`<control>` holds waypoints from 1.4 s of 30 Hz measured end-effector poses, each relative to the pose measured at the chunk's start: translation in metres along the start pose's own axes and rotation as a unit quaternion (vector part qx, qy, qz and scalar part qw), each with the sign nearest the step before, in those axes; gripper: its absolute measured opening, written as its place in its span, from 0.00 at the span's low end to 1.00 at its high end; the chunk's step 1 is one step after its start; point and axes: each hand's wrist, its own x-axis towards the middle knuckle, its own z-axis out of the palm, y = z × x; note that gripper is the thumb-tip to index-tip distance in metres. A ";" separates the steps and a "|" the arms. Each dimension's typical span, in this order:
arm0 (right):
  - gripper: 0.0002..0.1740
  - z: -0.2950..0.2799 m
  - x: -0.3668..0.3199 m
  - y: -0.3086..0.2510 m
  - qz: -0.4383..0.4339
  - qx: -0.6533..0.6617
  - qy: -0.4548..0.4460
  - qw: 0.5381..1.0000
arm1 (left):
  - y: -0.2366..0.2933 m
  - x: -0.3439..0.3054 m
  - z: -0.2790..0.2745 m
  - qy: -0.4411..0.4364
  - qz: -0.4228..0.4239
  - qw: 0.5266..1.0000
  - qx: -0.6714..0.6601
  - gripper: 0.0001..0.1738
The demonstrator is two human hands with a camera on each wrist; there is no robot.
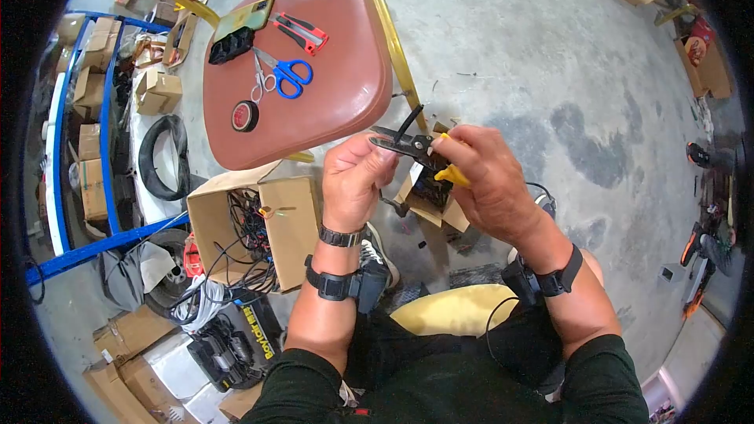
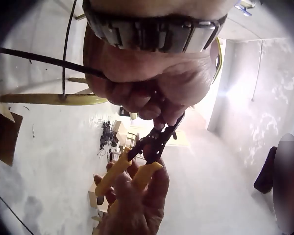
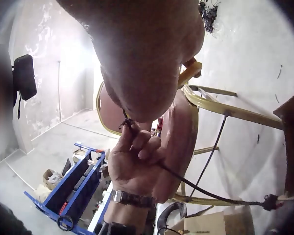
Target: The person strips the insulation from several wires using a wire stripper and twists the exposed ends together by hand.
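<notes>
My right hand [image 1: 495,184] grips wire strippers [image 1: 420,148] by their yellow handles [image 2: 112,178]; the dark metal head points toward my left hand [image 1: 351,177]. That left hand pinches a black cable [image 3: 201,188] close to the tool's jaws, and the cable's short end [image 1: 409,120] sticks up beside them. From beneath the left fingers the rest of the cable trails away, as both wrist views show. In the right wrist view the right forearm and hand hide most of the tool.
A brown-seated chair [image 1: 314,122] ahead carries blue-handled scissors [image 1: 292,80], smaller scissors, a red-and-black tool [image 1: 300,34], a tape roll [image 1: 244,116] and a phone [image 1: 247,16]. Below stand a carton of cables [image 1: 294,235] and a smaller box [image 1: 428,200]. A blue shelf rack [image 1: 112,122] is at left.
</notes>
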 end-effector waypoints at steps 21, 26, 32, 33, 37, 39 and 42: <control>0.33 0.011 -0.010 0.006 0.075 -0.063 -0.042 0.994 | -0.013 -0.004 0.014 0.101 0.064 0.983 0.137 0.04; 0.31 0.009 -0.012 0.010 0.060 -0.100 -0.036 0.992 | -0.009 -0.009 0.019 0.074 0.036 0.992 0.093 0.05; 0.30 0.002 -0.008 0.010 0.037 -0.121 -0.037 0.991 | -0.011 -0.014 0.019 0.015 0.013 1.000 0.000 0.05; 0.30 0.001 -0.008 0.011 0.040 -0.118 -0.042 0.991 | -0.012 -0.014 0.019 0.008 0.010 1.000 -0.014 0.06; 0.30 0.005 -0.011 0.013 0.058 -0.086 -0.041 0.994 | -0.011 -0.015 0.021 0.004 -0.003 0.999 -0.032 0.07; 0.31 0.006 -0.012 0.014 0.069 -0.072 -0.040 0.994 | -0.012 -0.014 0.021 0.007 -0.007 0.999 -0.031 0.07; 0.30 0.005 -0.012 0.013 0.068 -0.067 -0.035 0.995 | -0.013 -0.015 0.020 -0.004 -0.016 0.999 -0.041 0.08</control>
